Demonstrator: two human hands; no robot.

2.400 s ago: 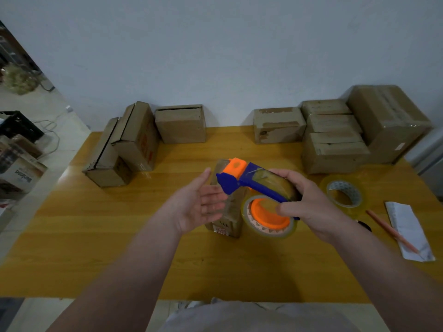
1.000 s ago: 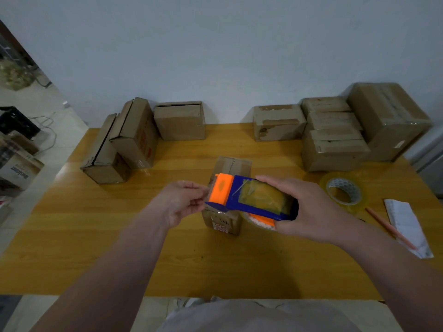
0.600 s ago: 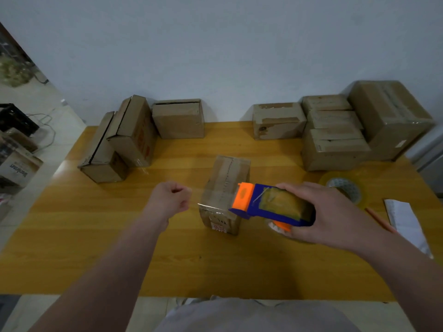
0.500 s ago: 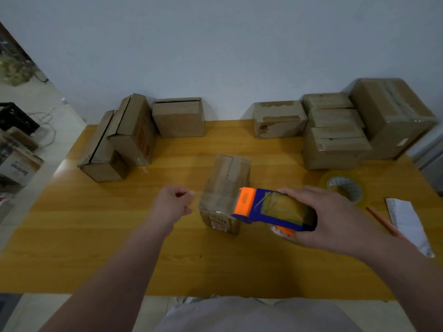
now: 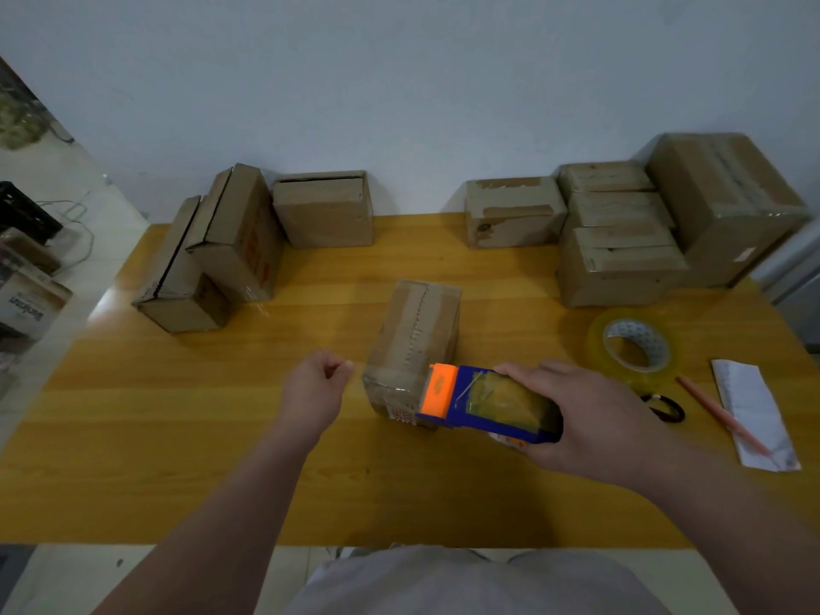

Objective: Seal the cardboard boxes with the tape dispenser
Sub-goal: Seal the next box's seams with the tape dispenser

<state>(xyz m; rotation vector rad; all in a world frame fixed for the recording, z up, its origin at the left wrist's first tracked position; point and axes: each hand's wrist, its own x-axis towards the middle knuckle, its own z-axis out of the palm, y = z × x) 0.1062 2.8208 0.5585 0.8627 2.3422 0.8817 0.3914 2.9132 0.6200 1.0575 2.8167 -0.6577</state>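
A small cardboard box (image 5: 417, 330) stands at the table's middle with a taped seam along its top. My right hand (image 5: 590, 419) grips the blue and orange tape dispenser (image 5: 483, 403), whose orange head is at the box's near right corner. A shiny strip of clear tape (image 5: 392, 383) runs from that head across the box's near top edge. My left hand (image 5: 317, 386) is curled just left of the box, thumb and forefinger pinched together at the strip's free end.
Several cardboard boxes line the back: a leaning pair (image 5: 208, 255) at left, one (image 5: 324, 210) beside them, one (image 5: 512, 213) right of centre, a stack (image 5: 616, 241) and a big box (image 5: 727, 206) at right. A spare tape roll (image 5: 634, 346), pencil (image 5: 723, 415), paper slip (image 5: 754, 415) and black ring (image 5: 665, 408) lie at right.
My left hand took the tape end at the dispenser's head and drew it left. My right hand moved the dispenser right and down to the box's near corner.
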